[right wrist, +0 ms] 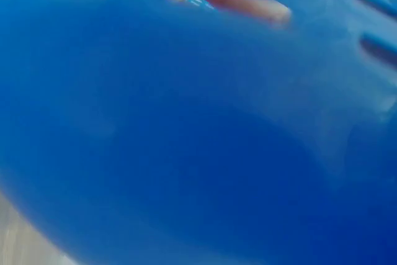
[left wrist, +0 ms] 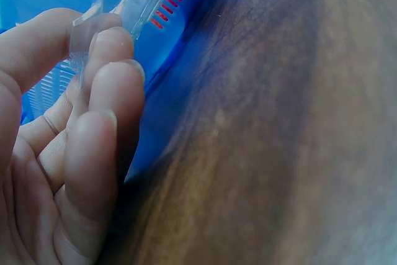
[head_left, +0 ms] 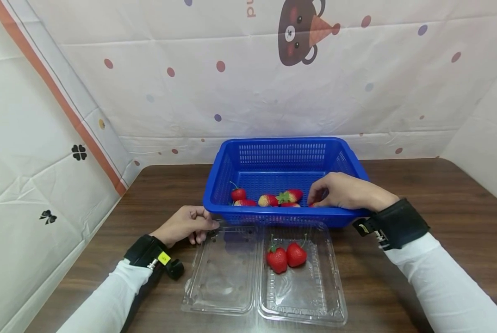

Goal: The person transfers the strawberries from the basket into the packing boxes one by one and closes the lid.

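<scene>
My left hand point(head_left: 187, 225) pinches the far left corner of a clear plastic clamshell box point(head_left: 336, 296) between thumb and fingers; the left wrist view shows the clear edge point(left wrist: 84, 41) in that grip. The box lies unfolded, and two red strawberries point(head_left: 276, 260) sit in its right half. Inside the blue basket point(head_left: 290, 143), my right hand point(head_left: 343, 190) has its fingers curled down at a strawberry point(head_left: 312, 205), of which only a bit of red shows. The basket's near wall point(right wrist: 186, 122) fills most of the right wrist view and hides the fingertips there.
Several more strawberries point(head_left: 267, 200) lie along the basket's near side, left of my right hand. The basket stands at the back of the brown wooden table point(head_left: 169, 185), just behind the box. A printed white cloth point(head_left: 248, 92) hangs behind the table.
</scene>
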`<state>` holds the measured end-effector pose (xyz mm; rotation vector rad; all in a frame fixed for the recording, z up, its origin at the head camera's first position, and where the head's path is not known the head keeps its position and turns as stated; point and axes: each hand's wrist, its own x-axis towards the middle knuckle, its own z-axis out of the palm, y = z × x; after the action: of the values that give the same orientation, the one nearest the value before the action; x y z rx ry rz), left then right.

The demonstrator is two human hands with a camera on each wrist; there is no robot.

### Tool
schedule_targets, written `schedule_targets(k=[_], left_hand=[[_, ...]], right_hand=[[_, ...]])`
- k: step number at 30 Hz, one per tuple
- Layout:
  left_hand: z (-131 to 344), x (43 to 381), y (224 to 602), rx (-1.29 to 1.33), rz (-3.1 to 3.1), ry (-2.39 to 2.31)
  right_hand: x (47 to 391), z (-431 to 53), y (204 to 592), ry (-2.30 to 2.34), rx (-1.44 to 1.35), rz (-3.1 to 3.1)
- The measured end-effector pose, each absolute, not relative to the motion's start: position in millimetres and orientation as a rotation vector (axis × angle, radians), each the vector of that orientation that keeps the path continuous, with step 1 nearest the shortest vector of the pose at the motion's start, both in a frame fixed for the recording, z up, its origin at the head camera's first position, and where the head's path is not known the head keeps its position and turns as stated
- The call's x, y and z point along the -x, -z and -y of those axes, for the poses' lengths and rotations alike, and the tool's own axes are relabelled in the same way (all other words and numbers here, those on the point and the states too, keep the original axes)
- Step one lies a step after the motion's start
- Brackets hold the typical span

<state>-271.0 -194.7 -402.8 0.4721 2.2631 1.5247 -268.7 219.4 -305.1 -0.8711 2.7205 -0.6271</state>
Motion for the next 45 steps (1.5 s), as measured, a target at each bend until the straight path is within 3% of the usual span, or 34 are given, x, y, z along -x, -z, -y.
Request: schedule_targets(k=[45], left_hand=[[194.8,270.9,400.6,-0.475,-2.25,-1.537]], right_hand=[[247.1,-218.0,286.9,0.584,0.962,-2.893]])
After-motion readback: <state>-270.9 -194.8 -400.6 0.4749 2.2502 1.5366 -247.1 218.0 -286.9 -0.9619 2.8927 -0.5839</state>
